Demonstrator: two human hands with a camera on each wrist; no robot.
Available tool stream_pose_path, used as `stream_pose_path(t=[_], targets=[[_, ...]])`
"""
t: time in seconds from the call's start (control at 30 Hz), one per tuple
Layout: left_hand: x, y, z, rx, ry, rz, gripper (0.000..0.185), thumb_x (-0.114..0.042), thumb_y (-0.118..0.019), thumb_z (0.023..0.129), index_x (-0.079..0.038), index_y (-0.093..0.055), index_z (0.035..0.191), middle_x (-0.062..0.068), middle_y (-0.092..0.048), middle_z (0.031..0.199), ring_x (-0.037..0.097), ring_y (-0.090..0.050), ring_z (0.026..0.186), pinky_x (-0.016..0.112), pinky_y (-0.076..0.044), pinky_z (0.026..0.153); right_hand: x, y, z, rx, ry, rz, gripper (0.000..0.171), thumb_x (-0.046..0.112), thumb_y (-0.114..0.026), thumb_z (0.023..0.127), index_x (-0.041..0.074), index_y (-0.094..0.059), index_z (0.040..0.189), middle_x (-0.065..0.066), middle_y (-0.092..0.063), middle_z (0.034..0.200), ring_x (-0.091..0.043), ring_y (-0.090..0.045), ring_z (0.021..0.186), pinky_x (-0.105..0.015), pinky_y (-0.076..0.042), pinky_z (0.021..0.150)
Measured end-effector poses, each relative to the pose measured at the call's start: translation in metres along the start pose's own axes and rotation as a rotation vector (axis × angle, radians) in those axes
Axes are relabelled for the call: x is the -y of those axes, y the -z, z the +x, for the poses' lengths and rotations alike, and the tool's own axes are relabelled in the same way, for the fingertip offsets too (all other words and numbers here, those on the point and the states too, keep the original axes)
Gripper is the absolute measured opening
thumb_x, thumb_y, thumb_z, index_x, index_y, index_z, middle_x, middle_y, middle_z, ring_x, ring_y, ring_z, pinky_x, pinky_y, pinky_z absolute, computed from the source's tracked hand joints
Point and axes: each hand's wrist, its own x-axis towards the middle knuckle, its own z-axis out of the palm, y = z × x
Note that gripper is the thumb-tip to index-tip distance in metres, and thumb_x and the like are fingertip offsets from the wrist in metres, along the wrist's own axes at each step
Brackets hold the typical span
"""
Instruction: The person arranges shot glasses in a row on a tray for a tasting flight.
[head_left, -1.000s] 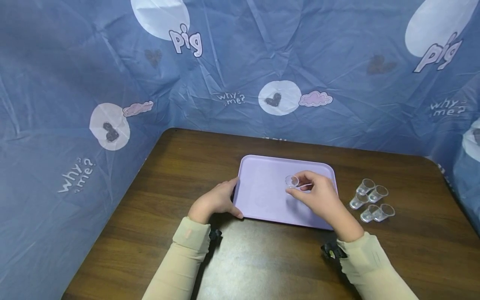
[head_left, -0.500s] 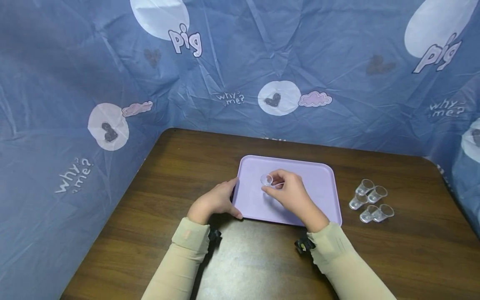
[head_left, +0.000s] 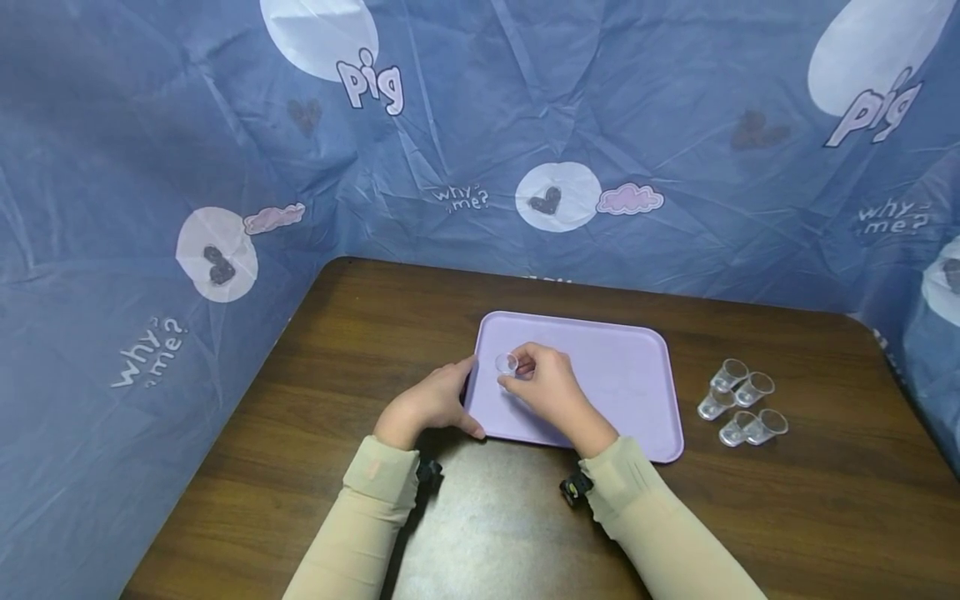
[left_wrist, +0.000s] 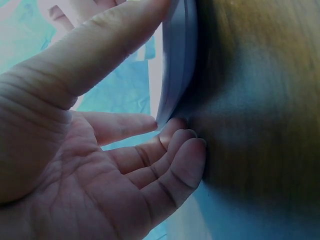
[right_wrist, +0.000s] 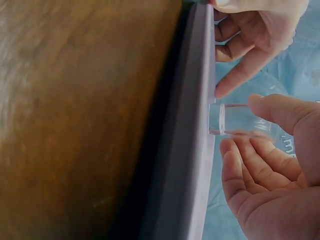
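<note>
In the head view a lilac tray (head_left: 600,375) lies on the wooden table. My left hand (head_left: 431,402) rests against its left side, thumb by the near left corner. The left wrist view shows the index fingertip (left_wrist: 147,122) right at the tray rim, the other fingers loosely bent beside it. My right hand (head_left: 546,385) pinches a small clear shot glass (head_left: 506,364) between thumb and fingers over the tray's left part. In the right wrist view that glass stands upright relative to the tray, its thick base right at the tray surface.
Several more clear shot glasses (head_left: 742,402) stand close together on the table (head_left: 825,483), right of the tray. Blue printed cloth (head_left: 465,133) hangs behind the table and along its sides.
My right hand has carried the shot glass leftward across the tray, from right of its middle toward the left side, and lower. The left hand has stayed at the tray's edge.
</note>
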Motion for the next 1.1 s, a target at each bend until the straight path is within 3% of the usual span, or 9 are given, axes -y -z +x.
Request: stream_pose_path(t=[0.53, 0.87, 1.1], targets=[[0.000, 0.000, -0.001, -0.014, -0.017, 0.017, 0.123, -0.023, -0.101, 0.060, 0.006, -0.030, 0.155, 0.030, -0.048, 0.145, 0.040, -0.046, 0.133, 0.047, -0.036, 0.110, -0.002, -0.014, 0.005, -0.014, -0.016, 0.019, 0.020, 0.006, -0.086, 0.079, 0.003, -0.070, 0.091, -0.007, -0.071, 0.086, -0.021, -0.069, 0.081, -0.034, -0.057, 0.077], [0.002, -0.002, 0.002, -0.010, -0.013, 0.010, 0.122, -0.024, -0.102, 0.060, 0.006, -0.031, 0.155, 0.029, -0.050, 0.143, 0.040, -0.047, 0.131, 0.047, -0.037, 0.109, -0.001, -0.011, 0.003, 0.012, -0.031, 0.027, 0.025, 0.005, -0.086, 0.079, 0.000, -0.072, 0.099, -0.008, -0.071, 0.088, -0.020, -0.069, 0.082, -0.033, -0.057, 0.076], [0.002, -0.002, 0.002, -0.005, 0.002, 0.010, 0.121, -0.024, -0.101, 0.062, 0.006, -0.030, 0.155, 0.030, -0.047, 0.146, 0.041, -0.044, 0.135, 0.049, -0.035, 0.111, 0.003, 0.000, -0.001, 0.006, -0.024, 0.047, 0.032, 0.004, -0.086, 0.079, -0.004, -0.072, 0.106, -0.012, -0.072, 0.097, -0.025, -0.070, 0.090, -0.035, -0.057, 0.082]])
